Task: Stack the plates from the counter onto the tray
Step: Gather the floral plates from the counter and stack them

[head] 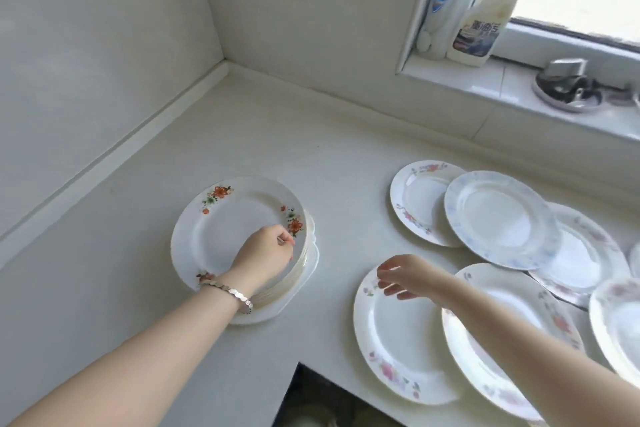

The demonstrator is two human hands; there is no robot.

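**Stack tall, right side of it overhanging the tray edge**

Your left hand (265,251) rests curled on the top orange-flowered white plate (235,222) of the stack on the white tray (308,270); can't tell if it's pinching the rim. Your right hand (403,276) hovers with fingers spread and empty over the nearest pink-flowered white plate (398,340), one of several overlapping on the pale counter (311,156). Risk: lifting it drags the plate lapped over it, and an off-centre placement tips the stack.

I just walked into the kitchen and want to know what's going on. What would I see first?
A tall stack of plates sits on a white tray in the middle of the counter, its top plate showing orange flowers. The left hand rests on that stack. To the right, more flowered plates lie spread out and overlapping, and the right hand reaches over the nearest loose plate.
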